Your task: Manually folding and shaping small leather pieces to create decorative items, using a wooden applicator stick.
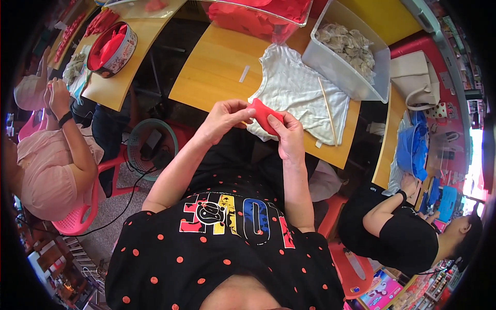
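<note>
A small red cloth piece [264, 114] is held up between my two hands, over the near edge of the wooden table [206, 67]. The thumb and fingers of my left hand [226, 120] pinch its left end. At the lower right, my right hand [290, 135] grips the same piece with the thumb on top. Behind my hands a white sleeveless shirt [294, 77] lies spread on the table. Across its right side rests a thin wooden stick [328, 111]. A short white strip [244, 74] lies left of the shirt.
A clear bin of red cloth pieces [258, 18] stands at the far edge. Right of it, another clear bin [336, 72] holds crumpled beige pieces. Co-workers sit left and right. A green basket [135, 138] and a black cable [121, 211] are on the floor, left.
</note>
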The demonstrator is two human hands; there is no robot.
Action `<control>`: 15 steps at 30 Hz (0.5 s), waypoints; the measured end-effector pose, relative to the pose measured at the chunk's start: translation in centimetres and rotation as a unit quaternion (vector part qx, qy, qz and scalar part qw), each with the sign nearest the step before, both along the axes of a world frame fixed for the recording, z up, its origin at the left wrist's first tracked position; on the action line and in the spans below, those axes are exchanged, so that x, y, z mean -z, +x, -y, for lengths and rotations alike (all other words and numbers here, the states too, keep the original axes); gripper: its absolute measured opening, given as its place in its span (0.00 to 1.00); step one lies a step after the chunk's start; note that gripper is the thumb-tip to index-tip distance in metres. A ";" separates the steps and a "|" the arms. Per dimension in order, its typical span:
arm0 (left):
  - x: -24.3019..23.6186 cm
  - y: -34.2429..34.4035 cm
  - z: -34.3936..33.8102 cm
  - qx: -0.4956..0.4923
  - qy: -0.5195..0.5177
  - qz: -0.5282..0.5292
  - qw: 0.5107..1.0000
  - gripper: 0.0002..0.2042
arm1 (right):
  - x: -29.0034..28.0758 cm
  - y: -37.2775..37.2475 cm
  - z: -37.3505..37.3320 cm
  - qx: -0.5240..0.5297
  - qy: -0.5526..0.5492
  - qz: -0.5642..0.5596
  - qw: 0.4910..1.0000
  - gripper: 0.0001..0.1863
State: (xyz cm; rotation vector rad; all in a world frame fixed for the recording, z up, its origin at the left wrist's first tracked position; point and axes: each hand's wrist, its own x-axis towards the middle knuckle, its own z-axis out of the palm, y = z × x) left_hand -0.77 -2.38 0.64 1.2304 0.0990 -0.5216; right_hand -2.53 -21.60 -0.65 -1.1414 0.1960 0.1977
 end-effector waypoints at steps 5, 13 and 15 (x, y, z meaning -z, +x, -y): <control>0.2 -0.8 0.9 -0.029 0.044 0.091 0.994 0.12 | 0.6 -1.3 0.5 -0.022 0.005 0.018 1.000 0.08; 0.3 -0.7 0.8 0.033 0.033 0.046 0.998 0.11 | -0.4 -2.7 1.4 -0.080 0.013 -0.025 0.996 0.11; 0.1 -1.5 1.6 0.027 -0.027 -0.034 0.999 0.15 | 0.0 -3.1 1.6 -0.061 0.023 -0.023 0.998 0.11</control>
